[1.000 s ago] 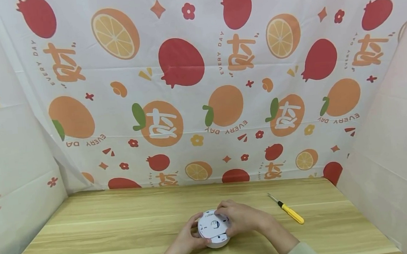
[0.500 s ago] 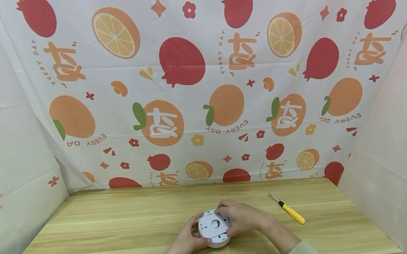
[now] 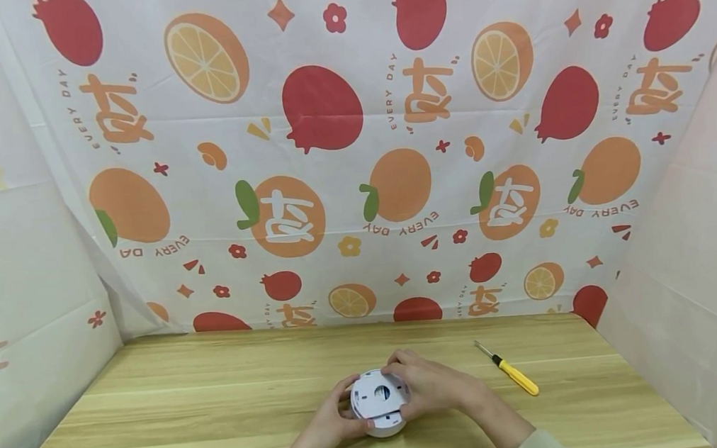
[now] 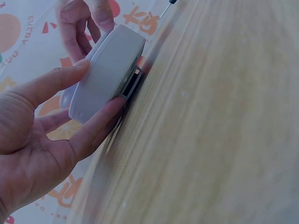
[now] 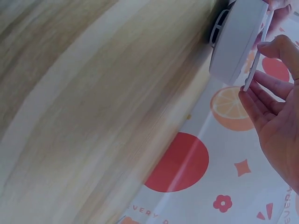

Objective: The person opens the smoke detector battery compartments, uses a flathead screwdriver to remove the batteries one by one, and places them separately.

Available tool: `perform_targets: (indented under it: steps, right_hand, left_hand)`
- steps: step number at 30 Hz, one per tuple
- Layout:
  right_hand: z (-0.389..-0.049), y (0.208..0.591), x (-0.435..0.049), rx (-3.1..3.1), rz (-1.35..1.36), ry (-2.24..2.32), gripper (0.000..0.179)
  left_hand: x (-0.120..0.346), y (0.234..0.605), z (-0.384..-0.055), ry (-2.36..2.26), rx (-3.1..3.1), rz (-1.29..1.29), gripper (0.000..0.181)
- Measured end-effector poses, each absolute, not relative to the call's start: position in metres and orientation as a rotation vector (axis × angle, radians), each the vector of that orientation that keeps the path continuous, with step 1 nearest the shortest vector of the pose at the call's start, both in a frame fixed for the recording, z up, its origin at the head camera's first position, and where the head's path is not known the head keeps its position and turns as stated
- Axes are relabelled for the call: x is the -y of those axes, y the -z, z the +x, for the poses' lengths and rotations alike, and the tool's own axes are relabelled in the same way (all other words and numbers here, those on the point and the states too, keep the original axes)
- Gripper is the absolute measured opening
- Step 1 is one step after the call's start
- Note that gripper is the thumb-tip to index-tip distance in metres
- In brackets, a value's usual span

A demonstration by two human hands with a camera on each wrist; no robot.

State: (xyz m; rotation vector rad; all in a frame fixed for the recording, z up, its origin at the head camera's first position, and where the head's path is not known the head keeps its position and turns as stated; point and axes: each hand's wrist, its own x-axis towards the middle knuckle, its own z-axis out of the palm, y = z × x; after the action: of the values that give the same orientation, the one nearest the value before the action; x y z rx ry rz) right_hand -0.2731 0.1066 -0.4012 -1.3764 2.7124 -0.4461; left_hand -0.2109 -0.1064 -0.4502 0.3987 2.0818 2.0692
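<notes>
A round white smoke detector [image 3: 386, 431] is held face down just over the table, its white mounting plate [image 3: 366, 402] uppermost. My left hand [image 3: 330, 423] grips the body, thumb on the plate-side rim and fingers underneath, as the left wrist view shows on the detector's side [image 4: 108, 67]. With thumb and fingers my right hand [image 3: 433, 387] pinches the plate's right edge. In the right wrist view, the plate [image 5: 253, 70] stands slightly away from the body [image 5: 236, 42] at the edge in my right fingers. A slotted vent shows on the detector's underside in both wrist views.
A screwdriver [image 3: 518, 376] with a yellow handle lies on the wooden table [image 3: 209, 415], right of my hands. Behind the table hangs a fruit-print cloth [image 3: 350, 274]; pale cloth also closes off both sides.
The mounting plate has shifted slightly right and up from the body, with a darker gap along its near edge. Both hands keep their hold, and the view has drifted a little.
</notes>
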Motion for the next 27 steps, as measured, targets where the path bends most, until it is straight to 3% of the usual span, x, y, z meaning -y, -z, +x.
perform_targets:
  steps: [27]
  right_hand:
    - [-0.285,0.398,-0.133,-2.803,-1.253,0.558,0.058]
  left_hand:
    - [0.107,0.452,-0.214,-2.045,-2.128,0.416,0.082]
